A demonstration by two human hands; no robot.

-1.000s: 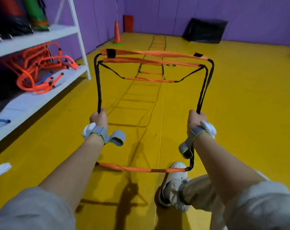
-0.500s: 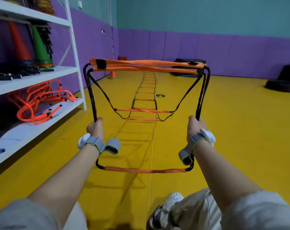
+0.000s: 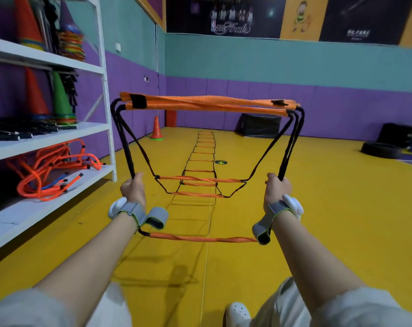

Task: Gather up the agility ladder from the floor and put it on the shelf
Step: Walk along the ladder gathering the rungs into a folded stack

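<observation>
The agility ladder (image 3: 207, 105) has orange rungs and black side straps. My left hand (image 3: 133, 188) is closed on the left straps and my right hand (image 3: 276, 188) on the right straps, both held out in front. Two gathered rungs stand stacked above my hands, one rung hangs below my wrists, and the rest of the ladder trails away along the yellow floor toward the far wall. The white shelf (image 3: 58, 182) stands to my left, apart from the ladder.
Tangled orange ropes (image 3: 51, 171) lie on the shelf's lower board; cones (image 3: 61, 97) and black gear sit higher up. An orange cone (image 3: 156, 128) stands near the far wall, black mats (image 3: 259, 126) and a tyre (image 3: 380, 149) to the right. My white shoe (image 3: 238, 313) is below.
The view has tilted up from the floor to the far wall. The stacked rungs sit higher above my hands, and more of the ladder has lifted off the floor.
</observation>
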